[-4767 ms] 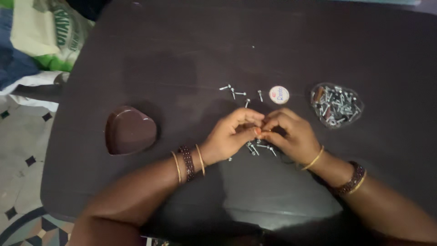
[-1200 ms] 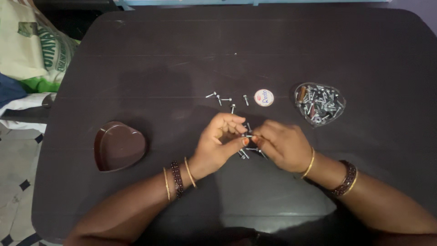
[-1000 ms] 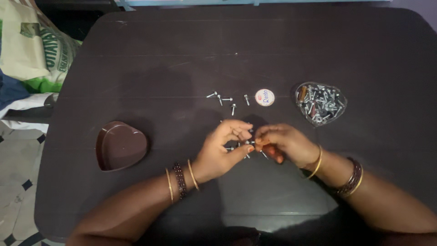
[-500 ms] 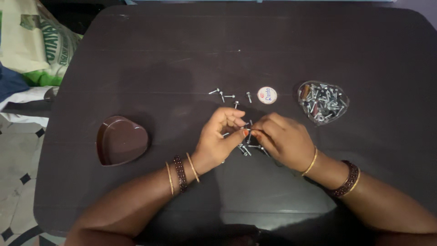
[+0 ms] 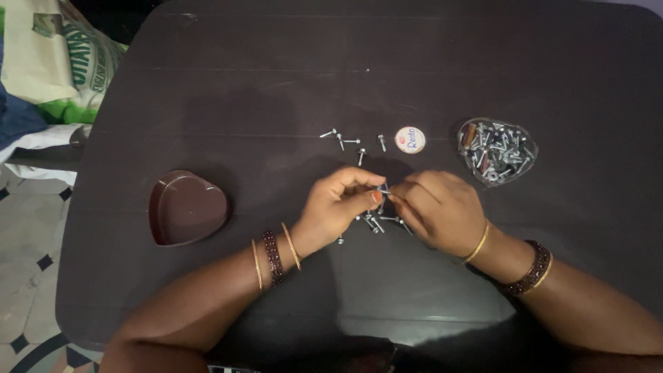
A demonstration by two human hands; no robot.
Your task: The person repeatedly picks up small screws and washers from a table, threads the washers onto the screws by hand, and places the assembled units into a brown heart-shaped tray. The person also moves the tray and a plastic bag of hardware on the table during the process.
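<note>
Head view: small screw [image 5: 382, 190] pinched between left hand [image 5: 338, 207] and right hand [image 5: 438, 211], near table [image 5: 207, 90] centre, both fingertips closed on it.

Head camera, looking steeply down over a dark table

The single view comes from the person's head and faces almost straight down onto the dark table [image 5: 207, 83], whose far edge runs along the top of the frame and whose near edge sits just above the bottom. It stands at arm's length: both forearms enter from the bottom corners and the left hand [image 5: 335, 207] and right hand [image 5: 438, 211] meet just right of centre. The table fills nearly the whole frame; only the left margin takes in a strip of patterned tiled floor [image 5: 27, 290] and a printed bag [image 5: 62, 62] beside the table. No second view shares the scene.
</note>
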